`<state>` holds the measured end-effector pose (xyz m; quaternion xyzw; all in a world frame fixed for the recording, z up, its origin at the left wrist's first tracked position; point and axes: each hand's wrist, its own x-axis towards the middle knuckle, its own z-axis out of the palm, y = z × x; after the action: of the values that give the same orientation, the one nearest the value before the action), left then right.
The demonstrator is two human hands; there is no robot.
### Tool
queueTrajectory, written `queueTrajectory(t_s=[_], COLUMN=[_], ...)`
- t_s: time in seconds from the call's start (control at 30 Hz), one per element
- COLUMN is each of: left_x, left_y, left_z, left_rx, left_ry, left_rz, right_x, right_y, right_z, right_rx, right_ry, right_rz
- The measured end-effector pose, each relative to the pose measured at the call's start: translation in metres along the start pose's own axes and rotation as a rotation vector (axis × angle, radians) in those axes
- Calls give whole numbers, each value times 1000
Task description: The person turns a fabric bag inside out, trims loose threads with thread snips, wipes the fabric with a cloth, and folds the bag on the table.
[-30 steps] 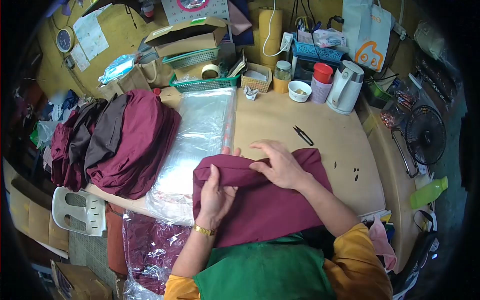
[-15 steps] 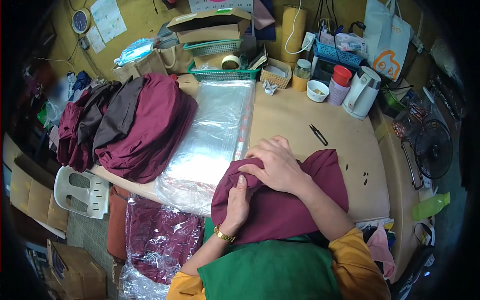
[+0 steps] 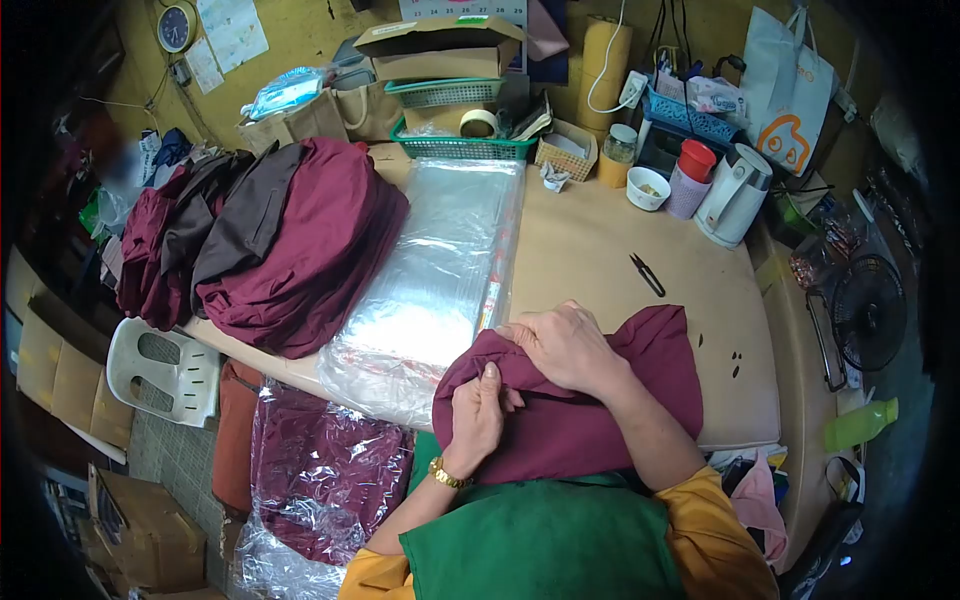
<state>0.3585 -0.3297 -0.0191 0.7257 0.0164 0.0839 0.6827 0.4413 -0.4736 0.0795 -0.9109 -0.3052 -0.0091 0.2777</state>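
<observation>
Tan sheeting covers the worktable [image 3: 590,235] before a yellowish wall. At its near edge, against the person's green apron [image 3: 545,545], lies a maroon cloth [image 3: 610,435], gathered at its left end and spread out to the right. The right hand [image 3: 568,348] pinches the upper edge between thumb and fingers, fingertips lost behind the folds. The left hand [image 3: 480,412] rests on the gathered end, thumb upright and fingers curled; whether it pinches any fabric cannot be told. A gold-coloured watch [image 3: 448,474] circles the left wrist.

Just beyond the cloth lie black thread snips [image 3: 648,275], with small dark scraps [image 3: 737,365] near its right end. To the left, clear plastic sleeves [image 3: 440,250] lie between the cloth and a heap of maroon and dark garments [image 3: 310,245], whose separate pieces are hard to count. Below the table edge, glare off a clear bag [image 3: 325,470] blurs the maroon fabric inside.

Farther back stand a white kettle [image 3: 733,195] and green baskets [image 3: 465,148]. The wall calendar [image 3: 465,10] is cut off by the top edge; 28 and 29 can be read. Lettering above the orange drawing on a white carrier bag [image 3: 785,85] is too unclear to read.
</observation>
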Motion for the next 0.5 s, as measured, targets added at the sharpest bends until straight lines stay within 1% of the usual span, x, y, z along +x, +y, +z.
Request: queueTrajectory(t_s=[0.03, 0.1, 0.13, 0.2, 0.23, 0.27, 0.3, 0.33, 0.37, 0.4, 0.43, 0.47, 0.5], left_x=[0, -1, -1, 0, 1, 1, 0, 1, 2, 3, 3, 3, 7], left_y=[1, 11, 19, 17, 16, 18, 10, -3, -13, -1, 20, 31, 27], left_z=[-2, -11, -12, -19, -22, -23, -25, -26, -27, -25, -22, -19, -28], left_rx=[-1, 404, 467, 508, 549, 463, 464, 162, -141, -140, -364, -587, -716], left_ry=[-4, -34, -24, -13, 2, -22, -21, -101, -181, -186, -138, -89, -139], left_rz=[1, 146, 128, 144, 162, 171, 169, 116, 62, 64, -43, -152, -187], right_x=[0, 0, -1, -5, -4, -4, -4, -2, -1, 1, 2, 3, 4], right_y=[3, 8, 8, 6, 5, 3, 2, 4, 9, 13, 16, 20, 27], right_z=[-2, -4, -1, 7, 5, 0, -2, -1, 0, 0, -5, -13, -22], right_rx=[-2, 113, 111, 75, 73, 65, 59, 61, 125, 189, 189, 282, 374], right_ry=[2, 36, 36, 113, 112, 55, 0, 1, -2, -5, -1, -78, -153], right_rz=[3, 6, 7, -20, -23, -27, -27, -27, -26, -25, -21, -52, -84])
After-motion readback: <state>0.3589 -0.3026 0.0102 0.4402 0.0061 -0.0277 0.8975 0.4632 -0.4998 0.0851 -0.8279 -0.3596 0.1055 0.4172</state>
